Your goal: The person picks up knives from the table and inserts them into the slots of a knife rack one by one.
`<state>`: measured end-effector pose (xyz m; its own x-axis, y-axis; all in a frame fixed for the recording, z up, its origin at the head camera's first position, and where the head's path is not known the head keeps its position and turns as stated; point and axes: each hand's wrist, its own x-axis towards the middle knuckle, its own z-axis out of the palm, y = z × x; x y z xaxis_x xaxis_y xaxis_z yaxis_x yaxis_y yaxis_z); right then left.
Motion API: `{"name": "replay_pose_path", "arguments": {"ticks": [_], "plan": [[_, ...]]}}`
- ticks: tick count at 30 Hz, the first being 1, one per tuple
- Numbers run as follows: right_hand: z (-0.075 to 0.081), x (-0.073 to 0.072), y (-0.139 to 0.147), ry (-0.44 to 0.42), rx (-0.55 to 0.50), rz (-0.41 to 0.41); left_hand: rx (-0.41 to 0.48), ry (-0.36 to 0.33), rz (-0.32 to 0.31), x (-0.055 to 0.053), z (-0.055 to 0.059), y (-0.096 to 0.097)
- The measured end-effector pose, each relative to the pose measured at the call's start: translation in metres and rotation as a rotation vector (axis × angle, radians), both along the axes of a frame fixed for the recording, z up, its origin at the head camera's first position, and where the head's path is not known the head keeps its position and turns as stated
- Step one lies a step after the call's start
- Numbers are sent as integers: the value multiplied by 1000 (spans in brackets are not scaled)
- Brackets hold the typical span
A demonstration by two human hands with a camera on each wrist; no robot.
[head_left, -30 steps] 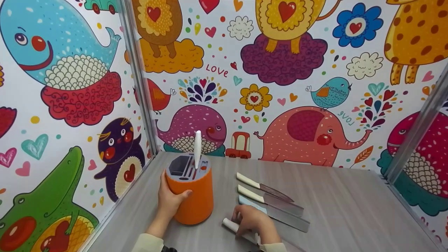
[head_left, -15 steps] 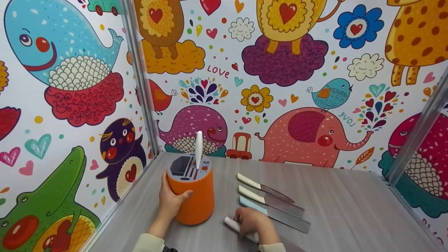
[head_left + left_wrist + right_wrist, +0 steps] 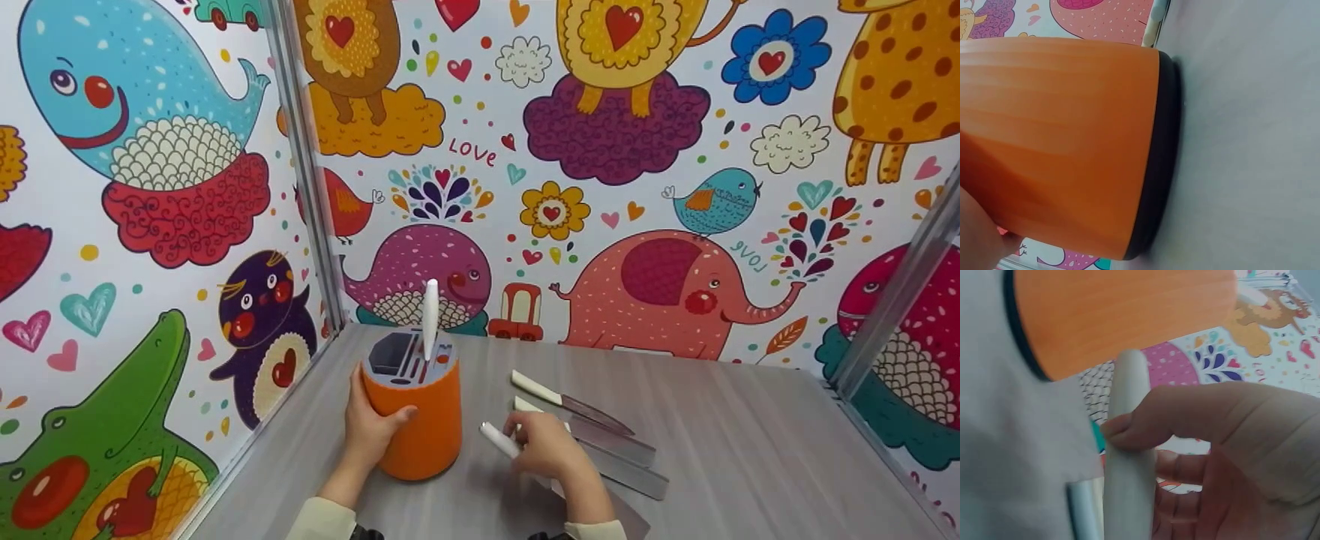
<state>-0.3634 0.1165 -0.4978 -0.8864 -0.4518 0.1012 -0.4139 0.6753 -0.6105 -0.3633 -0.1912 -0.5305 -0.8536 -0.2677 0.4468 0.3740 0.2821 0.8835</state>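
Nearest, cream-coloured sleeves [image 3: 322, 520] enter from the bottom edge of the head view. Taking the cylindrical orange knife holder with a grey slotted top [image 3: 420, 431] as the clock's centre, the right hand [image 3: 551, 454] is between 3 and 4 o'clock, thumb and fingers pinching the smooth white handle of a broad-bladed grey knife [image 3: 500, 440]. That blade points toward 4 o'clock; the handle's end lies near the holder, apart from it.

The holder stands upright on the grey wood-grain desk [image 3: 750, 450], on a black base [image 3: 1157, 163]. The left hand [image 3: 371, 424] wraps its 9 o'clock side, thumb across the front. In the holder's top, a deep angular compartment [image 3: 388, 354] opens at 10 o'clock, its bottom hard to make out; narrow slots run beside it. A slim white handle [image 3: 430, 319] rises nearly upright from among them, its lower part hidden inside.

At 3 o'clock, beyond the right hand, lie a broad grey blade [image 3: 634, 478], a cream-handled broad knife [image 3: 622, 442] and a slim, pointed, cream-handled knife [image 3: 570, 401]. Farthest, at 12 o'clock, is a white wall panel printed with cartoon animals [image 3: 480, 195].
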Motion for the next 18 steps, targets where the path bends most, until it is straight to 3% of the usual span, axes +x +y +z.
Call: {"name": "replay_pose_path", "arguments": {"ticks": [8, 18], "plan": [[29, 11, 5, 17, -165, 2, 10, 2, -9, 1, 0, 0], [56, 25, 16, 35, -364, -99, 15, -14, -10, 1, 1, 0]]}}
